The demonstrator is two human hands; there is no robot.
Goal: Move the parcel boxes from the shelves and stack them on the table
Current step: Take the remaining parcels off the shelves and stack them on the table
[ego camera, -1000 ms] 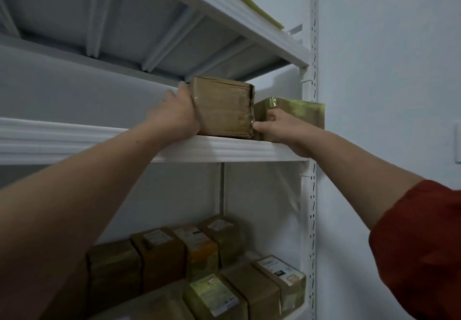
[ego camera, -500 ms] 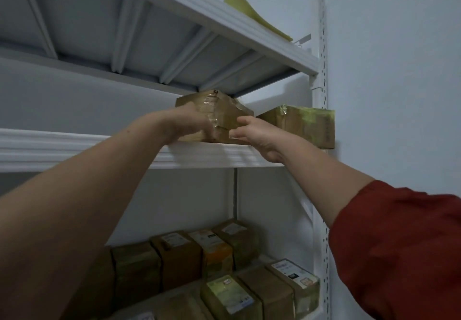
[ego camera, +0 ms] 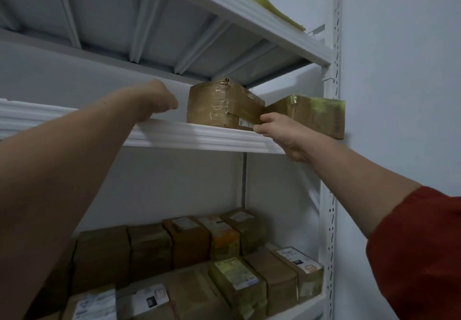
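Taped parcel box (ego camera: 222, 107): lying on the middle shelf (ego camera: 199, 137), near its front edge, one corner turning toward us.
Right hand (ego camera: 277, 130): we are pinching the box's near right lower edge beside its label, with fingers and thumb closing on the cardboard.
Left hand (ego camera: 154, 102): hanging over the shelf edge just left of the box and apart from it, fingers curling in and gripping nothing.
Change: half a second ago we were clasping this box with both hands. Now the left is coming away and only the right is keeping hold.
Meaning for the task: we are judging this a re-grip, not a lift. The box is not yet leaving the shelf, and the table is lying out of view.
Second box (ego camera: 314, 115): sitting right of the first, at the shelf's end. We cannot tell whether they are touching.
Lower-shelf boxes (ego camera: 224, 257): waiting in two rows.
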